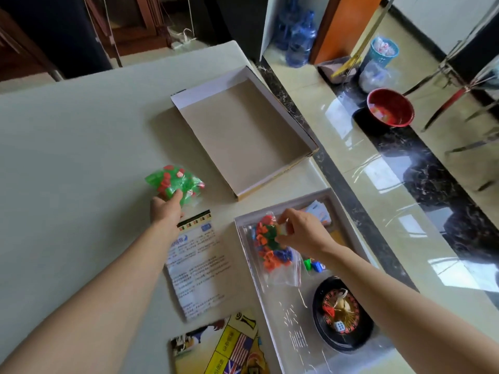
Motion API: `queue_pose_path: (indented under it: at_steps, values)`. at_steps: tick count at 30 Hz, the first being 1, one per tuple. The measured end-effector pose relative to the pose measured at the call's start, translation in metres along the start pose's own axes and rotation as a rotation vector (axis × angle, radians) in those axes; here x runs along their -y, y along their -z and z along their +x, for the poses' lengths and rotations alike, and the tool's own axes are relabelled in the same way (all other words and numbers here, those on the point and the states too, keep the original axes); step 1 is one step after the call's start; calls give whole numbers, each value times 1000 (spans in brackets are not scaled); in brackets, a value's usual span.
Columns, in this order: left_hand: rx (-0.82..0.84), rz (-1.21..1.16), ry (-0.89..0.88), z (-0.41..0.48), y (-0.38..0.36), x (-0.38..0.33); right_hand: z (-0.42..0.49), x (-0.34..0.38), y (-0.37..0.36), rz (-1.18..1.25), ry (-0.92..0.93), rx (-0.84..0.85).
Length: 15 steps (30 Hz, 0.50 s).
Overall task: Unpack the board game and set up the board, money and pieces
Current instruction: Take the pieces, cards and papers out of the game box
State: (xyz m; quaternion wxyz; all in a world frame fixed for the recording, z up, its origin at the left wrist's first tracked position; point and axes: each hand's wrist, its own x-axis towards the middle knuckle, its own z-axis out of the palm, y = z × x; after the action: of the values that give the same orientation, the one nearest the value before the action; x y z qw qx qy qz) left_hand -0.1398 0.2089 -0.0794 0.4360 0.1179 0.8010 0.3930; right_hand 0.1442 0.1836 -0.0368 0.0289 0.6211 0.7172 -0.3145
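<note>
My left hand (166, 207) rests on the table and grips the near edge of a clear bag of green and red pieces (174, 182). My right hand (302, 230) pinches the top of a second clear bag of orange, green and blue pieces (267, 247) over the open game box tray (243, 225). In the tray lie a black roulette wheel (341, 315), paper money (318, 211) and a few loose green and blue pieces (313, 264). A printed rule sheet (199, 265) lies between my arms. The folded game board (221, 346) sits at the near edge.
The upturned box lid (243, 130) lies beyond the tray, near the table's right edge. To the right, on the glossy floor, stand a red bowl (390, 106), a blue basket (383, 51) and water bottles (297, 36). Pale tabletop (67, 144) spreads to the left.
</note>
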Motion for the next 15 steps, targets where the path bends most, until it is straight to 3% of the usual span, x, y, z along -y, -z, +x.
queue_pose_path:
  at_steps: [4, 8, 11, 15]
  values:
    - [-131, 488, -137, -2, -5, -4, 1, 4, 2, 117, -11, -3]
    - [-192, 531, -357, -34, -8, -3, -3, 6, 8, 287, -18, -32]
    - [-64, 510, -533, -57, -14, 9, -9, 11, 3, 198, 7, 43]
    - [162, 497, -606, -78, -19, 23, -10, 22, -13, -42, 5, 97]
